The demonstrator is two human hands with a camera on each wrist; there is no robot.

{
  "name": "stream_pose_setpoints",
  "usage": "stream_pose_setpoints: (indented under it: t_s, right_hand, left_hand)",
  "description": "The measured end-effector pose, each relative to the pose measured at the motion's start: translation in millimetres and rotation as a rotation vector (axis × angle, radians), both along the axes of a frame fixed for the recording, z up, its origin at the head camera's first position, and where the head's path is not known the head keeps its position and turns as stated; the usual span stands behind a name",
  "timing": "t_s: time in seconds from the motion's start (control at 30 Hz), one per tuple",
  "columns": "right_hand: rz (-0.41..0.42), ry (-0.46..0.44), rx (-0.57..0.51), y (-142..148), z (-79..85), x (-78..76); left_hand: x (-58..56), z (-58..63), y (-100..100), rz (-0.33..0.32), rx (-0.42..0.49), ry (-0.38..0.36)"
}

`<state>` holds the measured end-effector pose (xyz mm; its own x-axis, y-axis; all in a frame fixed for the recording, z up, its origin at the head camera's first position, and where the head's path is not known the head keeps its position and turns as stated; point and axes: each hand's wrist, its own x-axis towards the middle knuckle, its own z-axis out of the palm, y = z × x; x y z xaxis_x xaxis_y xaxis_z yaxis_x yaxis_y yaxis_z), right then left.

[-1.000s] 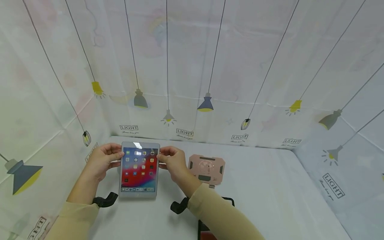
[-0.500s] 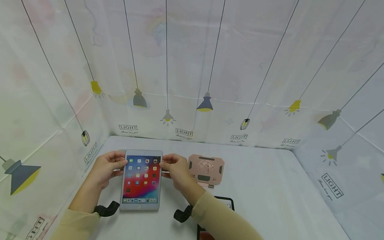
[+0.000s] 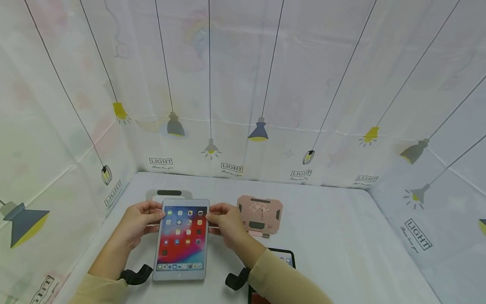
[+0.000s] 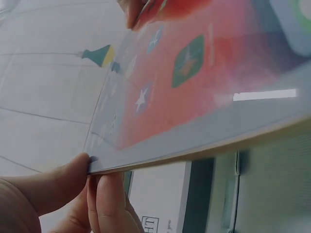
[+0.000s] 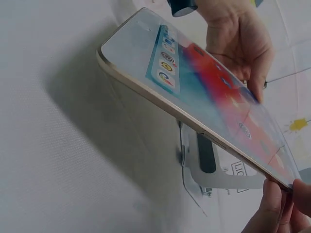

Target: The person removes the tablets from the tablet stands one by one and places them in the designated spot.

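A tablet [image 3: 182, 240] with a white border and a lit home screen is held up by both hands, screen towards me. My left hand [image 3: 140, 221] pinches its upper left edge, thumb on the front, as the left wrist view also shows. At the upper right edge my right hand [image 3: 225, 223] has the same pinch. The tablet is tilted, and the right wrist view shows a gap and a shadow between it and the table. Behind its top lies a pale grey frame [image 3: 169, 193] with a dark pad, mostly hidden; its rim [image 5: 194, 167] shows below the tablet.
A pink plate-like case part [image 3: 260, 213] with dark pads lies on the white table [image 3: 334, 236] beyond my right wrist. Under my right forearm is a black-edged panel [image 3: 288, 257], partly covered. A lamp-patterned cloth [image 3: 243, 105] closes off the back and sides.
Both hands have brought the tablet towards me and a little to the right. The pale grey frame behind it has come into view. The pink part has stayed put.
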<state>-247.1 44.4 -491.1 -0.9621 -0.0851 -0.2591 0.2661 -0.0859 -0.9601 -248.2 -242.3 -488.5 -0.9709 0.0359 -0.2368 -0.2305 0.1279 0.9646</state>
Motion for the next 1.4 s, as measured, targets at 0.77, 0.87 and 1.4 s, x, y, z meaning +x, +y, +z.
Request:
stream_pose_setpoints:
  t_s: [0.77, 0.87, 1.4]
  right_hand:
    - [0.093, -0.078, 0.009, 14.8, -31.1, 23.5]
    - [0.093, -0.084, 0.009, 13.4, -35.7, 24.8]
    - [0.107, -0.121, 0.004, 5.5, -45.0, 33.7]
  left_hand:
    - [19.1, -28.1, 8.1, -0.021, -0.036, -0.104]
    - [20.2, -32.2, 7.1, -0.027, -0.042, -0.102]
    - [26.0, -47.3, -2.9, -0.067, 0.003, -0.17]
